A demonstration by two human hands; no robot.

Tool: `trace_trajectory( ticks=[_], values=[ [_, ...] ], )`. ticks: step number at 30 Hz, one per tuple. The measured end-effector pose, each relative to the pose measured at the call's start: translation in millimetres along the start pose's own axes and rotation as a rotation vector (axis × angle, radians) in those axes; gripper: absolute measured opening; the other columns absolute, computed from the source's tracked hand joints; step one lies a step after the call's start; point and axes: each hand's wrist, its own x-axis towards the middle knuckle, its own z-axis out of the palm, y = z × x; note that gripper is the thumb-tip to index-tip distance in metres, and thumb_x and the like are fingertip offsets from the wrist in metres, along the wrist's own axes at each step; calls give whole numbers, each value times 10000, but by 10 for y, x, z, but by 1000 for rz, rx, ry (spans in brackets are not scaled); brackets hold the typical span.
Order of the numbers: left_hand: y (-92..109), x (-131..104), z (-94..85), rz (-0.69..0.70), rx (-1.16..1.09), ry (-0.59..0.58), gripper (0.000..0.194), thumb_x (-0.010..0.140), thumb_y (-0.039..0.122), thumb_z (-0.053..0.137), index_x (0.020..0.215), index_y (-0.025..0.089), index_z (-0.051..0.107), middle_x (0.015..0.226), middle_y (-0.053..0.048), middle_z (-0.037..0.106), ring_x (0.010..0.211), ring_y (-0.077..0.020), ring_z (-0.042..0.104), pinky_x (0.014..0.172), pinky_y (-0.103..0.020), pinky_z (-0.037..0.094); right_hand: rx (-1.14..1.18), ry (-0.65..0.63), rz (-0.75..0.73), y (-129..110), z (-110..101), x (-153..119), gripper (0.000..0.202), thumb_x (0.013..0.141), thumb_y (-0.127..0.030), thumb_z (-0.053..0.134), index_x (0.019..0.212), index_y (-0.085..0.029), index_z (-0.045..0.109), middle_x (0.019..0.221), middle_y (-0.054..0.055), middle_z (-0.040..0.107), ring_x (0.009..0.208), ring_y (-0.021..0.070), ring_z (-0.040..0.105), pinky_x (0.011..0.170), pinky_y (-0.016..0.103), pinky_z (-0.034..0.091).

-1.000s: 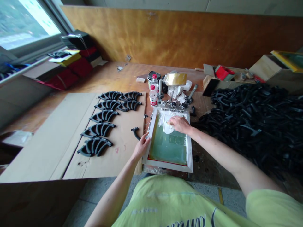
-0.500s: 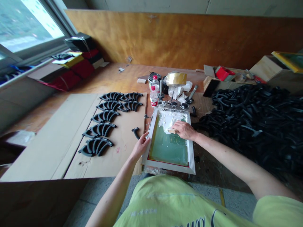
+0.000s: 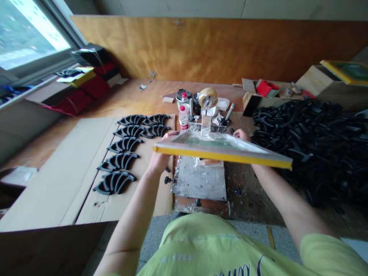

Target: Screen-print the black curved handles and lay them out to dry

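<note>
A screen printing frame (image 3: 224, 156) with a yellow front edge is tilted up, its near side raised over a flat metal plate (image 3: 199, 182). My left hand (image 3: 161, 158) is closed at the frame's left side, its palm partly hidden by the rim. Beyond the right rim, my right hand (image 3: 242, 135) has its fingers curled at a small black curved part (image 3: 232, 131), mostly hidden. A wooden-handled squeegee (image 3: 206, 125) stands at the far end of the mesh, by white ink. Under the frame, a light brown piece (image 3: 210, 161) shows on the plate.
Rows of black curved parts (image 3: 117, 161) lie on cardboard (image 3: 69, 161) at left. A large heap of black parts (image 3: 310, 142) fills the right. Behind the frame stand plastic bottles (image 3: 183, 119), a tape roll (image 3: 208, 97) and clamps.
The frame's near side has swung up, uncovering the plate. My right hand has left the squeegee, now standing at the far end, and moved beyond the right rim. My left hand has risen.
</note>
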Motion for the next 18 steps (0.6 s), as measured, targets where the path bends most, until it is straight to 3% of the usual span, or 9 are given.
trace_trajectory(
  ticks=[3, 6, 10, 12, 14, 15, 16, 18],
  values=[
    [-34, 187, 150, 15, -92, 80, 577, 807, 612, 569, 1214, 202, 576, 977, -68, 693, 852, -183, 664, 633, -244, 511, 8, -168, -157, 55, 300, -408, 310, 778, -327, 677, 1056, -215, 599, 878, 32, 680, 827, 209, 619, 784, 345, 498],
    [-355, 101, 291, -72, -124, 160, 593, 845, 640, 497, 1245, 203, 529, 1005, -86, 701, 798, -161, 668, 591, -220, 499, -79, -267, -367, -137, 509, -698, 284, 763, -249, 729, 1029, -218, 633, 977, 59, 664, 957, 221, 590, 881, 363, 461],
    [-978, -359, 503, -558, -110, -114, 655, 814, 672, 528, 1215, 154, 533, 1112, -170, 689, 797, -212, 687, 543, -260, 511, -121, -200, -472, -566, 526, -1025, 75, 859, -254, 652, 918, -210, 668, 908, 69, 630, 962, 231, 555, 885, 376, 448],
    [-1196, -554, 534, -687, -153, -137, 617, 807, 674, 532, 1122, 145, 574, 1055, -162, 704, 782, -216, 692, 529, -262, 504, -70, -241, -618, -713, 521, -1174, 119, 885, -279, 624, 972, -217, 676, 916, 72, 634, 965, 228, 555, 886, 372, 449],
    [-1313, -628, 414, -683, -156, -68, 559, 794, 666, 546, 973, 141, 610, 916, -129, 719, 698, -186, 678, 504, -240, 473, -11, -322, -752, -680, 509, -1213, 152, 910, -277, 589, 1026, -236, 678, 951, 63, 654, 973, 212, 567, 893, 362, 450],
    [-1346, -617, 283, -665, -119, -22, 549, 781, 669, 552, 904, 138, 617, 849, -117, 718, 645, -171, 661, 487, -232, 451, -4, -321, -739, -575, 485, -1170, 155, 922, -261, 566, 1024, -241, 681, 963, 57, 665, 964, 201, 576, 886, 353, 452],
    [-1370, -581, 105, -644, -62, 35, 555, 770, 680, 549, 851, 135, 620, 803, -112, 716, 602, -161, 643, 475, -229, 434, -10, -289, -677, -414, 444, -1087, 159, 930, -241, 544, 1004, -238, 685, 964, 57, 674, 951, 197, 585, 875, 349, 453],
    [-1417, -475, -350, -615, 94, 174, 599, 766, 714, 494, 773, 131, 630, 752, -121, 715, 552, -156, 611, 472, -238, 423, -97, -109, -388, 21, 325, -842, 178, 928, -191, 510, 910, -218, 684, 916, 77, 682, 905, 210, 596, 833, 350, 448]
  ],
)
